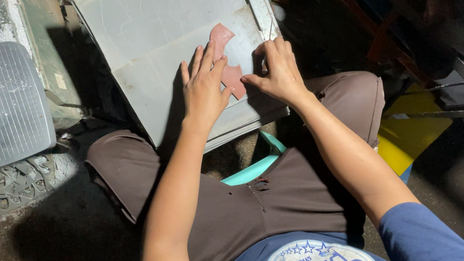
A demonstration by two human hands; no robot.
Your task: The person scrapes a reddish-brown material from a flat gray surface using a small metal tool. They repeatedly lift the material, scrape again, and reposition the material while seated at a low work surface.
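Both hands flat on grey sheet (176, 89): left hand (203, 88) & right hand (279, 73) flank its reddish cutout (226, 57), gripping nothing. Risk: sheet slips off knees w/ uneven pressure.

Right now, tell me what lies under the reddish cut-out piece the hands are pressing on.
The reddish cut-out piece lies on a grey sheet, itself on a larger grey panel. The left hand and right hand cover parts of it; what is beneath the sheets is hidden.

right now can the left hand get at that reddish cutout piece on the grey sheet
Probably yes. The left hand lies flat on the grey sheet with its fingertips already at the edge of the reddish cutout piece. Nothing lies between them; the right hand rests just on the piece's other side.
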